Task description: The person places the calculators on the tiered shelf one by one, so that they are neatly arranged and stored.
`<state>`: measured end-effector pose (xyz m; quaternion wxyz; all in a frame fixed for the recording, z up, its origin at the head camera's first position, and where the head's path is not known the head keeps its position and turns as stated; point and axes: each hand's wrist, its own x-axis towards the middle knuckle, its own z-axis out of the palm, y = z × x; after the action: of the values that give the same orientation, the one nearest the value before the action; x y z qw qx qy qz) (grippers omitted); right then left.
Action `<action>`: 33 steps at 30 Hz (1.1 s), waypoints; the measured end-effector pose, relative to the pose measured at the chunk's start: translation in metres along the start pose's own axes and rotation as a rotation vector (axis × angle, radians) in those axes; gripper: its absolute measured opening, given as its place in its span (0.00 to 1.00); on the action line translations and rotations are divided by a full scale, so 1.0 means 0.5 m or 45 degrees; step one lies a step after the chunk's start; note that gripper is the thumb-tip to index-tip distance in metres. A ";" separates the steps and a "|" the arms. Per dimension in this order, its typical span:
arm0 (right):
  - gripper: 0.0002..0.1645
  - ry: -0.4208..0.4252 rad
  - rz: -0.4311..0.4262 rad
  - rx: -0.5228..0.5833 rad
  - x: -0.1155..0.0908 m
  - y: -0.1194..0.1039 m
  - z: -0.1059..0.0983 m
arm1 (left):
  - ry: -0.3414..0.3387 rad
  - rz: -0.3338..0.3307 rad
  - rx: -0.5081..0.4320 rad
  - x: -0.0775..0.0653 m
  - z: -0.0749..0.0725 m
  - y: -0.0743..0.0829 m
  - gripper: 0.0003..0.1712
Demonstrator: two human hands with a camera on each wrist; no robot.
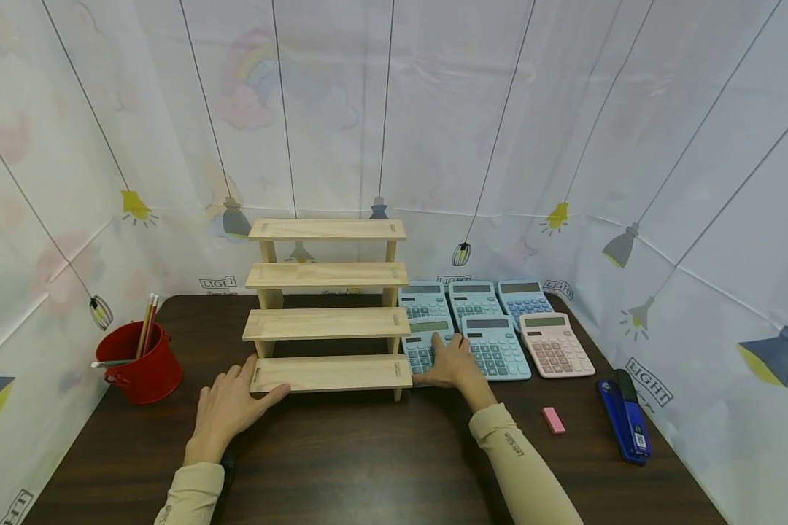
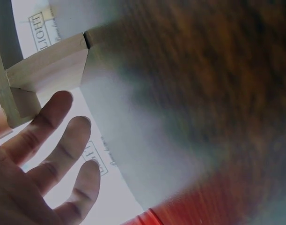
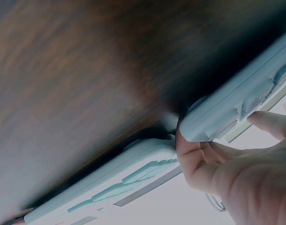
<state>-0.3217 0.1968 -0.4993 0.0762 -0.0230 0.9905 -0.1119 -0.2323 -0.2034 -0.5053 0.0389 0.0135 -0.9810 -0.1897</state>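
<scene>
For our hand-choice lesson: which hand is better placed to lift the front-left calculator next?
Probably the right hand: its fingers are at the front-left calculator, while the left hand is at the wooden rack, farther away.

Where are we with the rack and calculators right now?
Looks done: the wooden rack stands upright on the table. In hand: the left hand touches its bottom shelf; the right hand grips the front-left calculator. Likely left: loading the rack, since its four shelves are bare and the other five calculators lie on the table.
</scene>
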 end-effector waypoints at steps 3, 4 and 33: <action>0.70 -0.007 0.001 0.013 -0.003 0.000 0.000 | -0.005 0.000 -0.002 0.001 0.001 0.001 0.65; 0.71 -0.007 -0.002 0.016 -0.003 0.001 0.000 | -0.004 0.004 -0.001 0.000 0.001 0.001 0.65; 0.70 0.085 -0.025 0.183 -0.056 0.046 -0.045 | -0.044 0.025 -0.027 0.002 0.007 -0.003 0.66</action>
<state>-0.2984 0.2257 -0.4789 0.0434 -0.0233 0.9816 -0.1843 -0.2337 -0.2035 -0.5089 0.0241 0.0000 -0.9795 -0.1997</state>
